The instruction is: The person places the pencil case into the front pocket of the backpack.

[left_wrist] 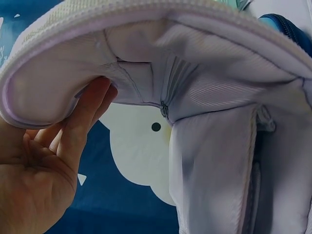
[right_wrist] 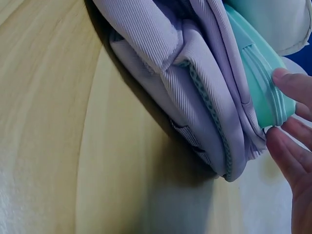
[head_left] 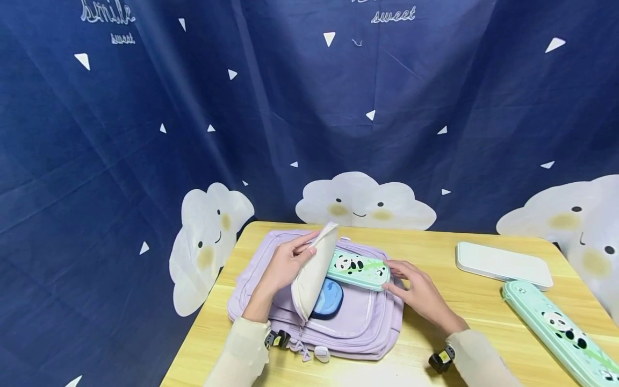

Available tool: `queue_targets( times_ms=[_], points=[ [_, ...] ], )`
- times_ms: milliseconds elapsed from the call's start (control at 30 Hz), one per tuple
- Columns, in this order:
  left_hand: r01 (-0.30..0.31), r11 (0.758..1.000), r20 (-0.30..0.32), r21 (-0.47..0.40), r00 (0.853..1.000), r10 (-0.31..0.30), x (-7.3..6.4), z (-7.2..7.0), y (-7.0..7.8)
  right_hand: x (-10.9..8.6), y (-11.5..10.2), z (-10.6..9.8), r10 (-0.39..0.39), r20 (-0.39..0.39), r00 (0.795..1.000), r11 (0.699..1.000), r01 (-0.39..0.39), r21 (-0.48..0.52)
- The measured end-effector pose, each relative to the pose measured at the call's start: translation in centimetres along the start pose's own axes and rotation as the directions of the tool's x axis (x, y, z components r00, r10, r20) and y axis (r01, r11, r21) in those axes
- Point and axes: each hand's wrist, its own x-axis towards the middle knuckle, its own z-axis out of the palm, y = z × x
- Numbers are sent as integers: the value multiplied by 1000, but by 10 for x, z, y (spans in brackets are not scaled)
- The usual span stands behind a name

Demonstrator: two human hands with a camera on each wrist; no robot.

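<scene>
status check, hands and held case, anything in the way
Left hand grips raised flap of lilac backpack. Right hand holds end of panda case. Its other end hidden behind flap, head view. Blue pouch alongside, possible snag.

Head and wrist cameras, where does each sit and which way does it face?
Head: worn on the head, facing forward and down at the lilac bag; left hand, right hand and cream sleeves show.
Left wrist: on that wrist, facing the lining of the pale flap; the left hand shows.
Right wrist: on that wrist, facing the lilac bag's side; the right hand shows.
Shared: head and right wrist both show the mint pencil case.
</scene>
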Motion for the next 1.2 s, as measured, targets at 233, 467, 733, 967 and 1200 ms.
queue_targets(
  times_ms=[233, 467, 733, 967, 1200],
  points=[
    [-22, 1000, 15, 6, 1000, 22, 1, 1, 1, 3, -4, 2, 3, -11, 1000, 1000, -3, -11],
    [-22, 1000, -10, 19, 1000, 22, 1, 4, -1, 11, -11, 7, 15, 9, 1000, 1000, -15, 0],
    [-22, 1000, -7, -7, 1000, 22, 2, 6, 1, 25, -20, 16, 10, 31, 999, 1000, -10, 2],
    [-22, 1000, 4, -9, 1000, 22, 3, 9, 2, 32, -25, 27, 5, 18, 1000, 999, -5, 32],
    [-23, 1000, 9, -6, 1000, 23, 2, 10, 5, 39, -32, 37, 31, 39, 999, 999, -32, 28]
  ],
)
